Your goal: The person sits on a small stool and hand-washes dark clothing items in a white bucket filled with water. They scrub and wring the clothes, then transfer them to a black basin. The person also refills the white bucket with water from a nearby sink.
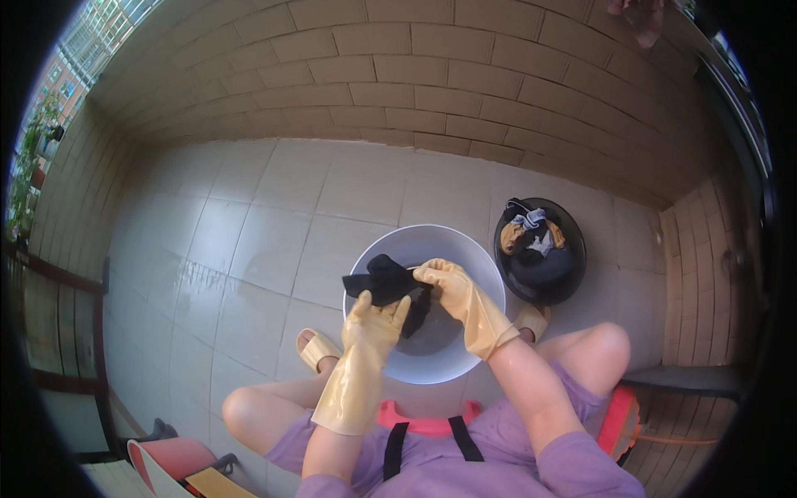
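Note:
Both of my hands wear long cream rubber gloves above a light metal basin [429, 370] standing between my feet. A black cloth, perhaps a sock [381, 281], is spread between them. My right hand [449, 287] pinches its right end, where a second dark cloth piece [417, 314] hangs down into the basin. My left hand [373, 317] is under the cloth, palm up, fingers apart, with the fabric resting at the fingertips. The basin's bottom looks dark with what may be water; part of it is hidden by the gloves.
A black basin [542, 280] with black, white and tan cloth items [529, 233] stands beyond the metal basin, to the right. Brown tiled walls [398, 81] surround the wet tiled floor [249, 249]. A red and white bucket-like container [174, 457] is at the lower left.

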Demonstrator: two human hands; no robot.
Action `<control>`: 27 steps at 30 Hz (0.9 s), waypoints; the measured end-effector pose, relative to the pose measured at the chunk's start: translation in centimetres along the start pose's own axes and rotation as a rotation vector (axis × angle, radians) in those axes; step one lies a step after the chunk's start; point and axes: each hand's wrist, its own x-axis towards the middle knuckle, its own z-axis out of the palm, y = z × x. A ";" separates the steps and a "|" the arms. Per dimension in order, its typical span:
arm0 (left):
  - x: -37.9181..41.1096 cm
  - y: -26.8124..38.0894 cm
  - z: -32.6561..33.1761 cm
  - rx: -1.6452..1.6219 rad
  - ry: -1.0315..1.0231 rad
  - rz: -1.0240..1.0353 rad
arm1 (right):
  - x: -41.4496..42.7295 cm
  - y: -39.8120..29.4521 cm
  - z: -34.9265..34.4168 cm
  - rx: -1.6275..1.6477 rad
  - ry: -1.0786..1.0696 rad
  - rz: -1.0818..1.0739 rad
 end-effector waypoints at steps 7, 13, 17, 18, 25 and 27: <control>1.5 -4.3 -1.7 0.385 0.559 -0.037 | 7.5 10.1 -12.4 -0.964 0.580 0.026; 0.9 -3.6 -3.1 0.355 0.491 -0.036 | 8.0 14.7 -9.0 -0.445 0.735 0.258; 1.2 -3.7 -2.9 0.285 0.528 -0.061 | 7.2 15.8 -9.3 -1.333 0.583 0.590; 1.4 -3.7 -2.3 0.268 0.575 -0.060 | 7.3 15.3 -9.4 -1.291 0.605 0.683; 3.5 -3.4 -1.0 0.225 0.574 -0.031 | 7.4 6.1 -7.7 -1.057 0.305 0.140; 4.7 -3.1 -0.7 0.225 0.608 0.011 | 6.9 1.9 -4.9 -1.103 0.197 0.086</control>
